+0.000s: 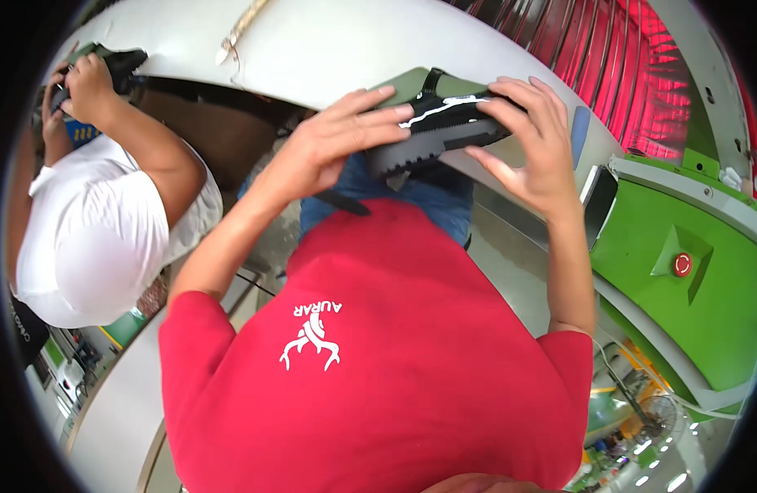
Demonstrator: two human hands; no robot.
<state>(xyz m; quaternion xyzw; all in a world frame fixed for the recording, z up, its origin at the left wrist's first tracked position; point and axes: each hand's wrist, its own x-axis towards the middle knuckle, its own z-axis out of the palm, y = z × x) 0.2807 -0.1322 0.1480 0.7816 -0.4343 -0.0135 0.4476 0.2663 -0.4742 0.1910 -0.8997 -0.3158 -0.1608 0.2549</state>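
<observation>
In front of me, above the near edge of a white work surface, I hold a shoe (452,115) with a green upper, a black strap and a thick, ridged dark sole. It is tilted, with the side of the sole facing me. My left hand (337,140) is closed on its left end, fingers lying across the upper and the black side. At the other end, my right hand (539,144) has its fingers over the shoe, with the thumb spread below beside the sole. The undersides of both grips are partly hidden.
The white work surface (329,45) runs across the top, with a frayed cord (239,33) on it. At left, a co-worker in a white shirt (107,197) holds a similar shoe (120,62). Right stand a red-lit metal rack (588,62) and a green machine (641,238) with a red button (682,264).
</observation>
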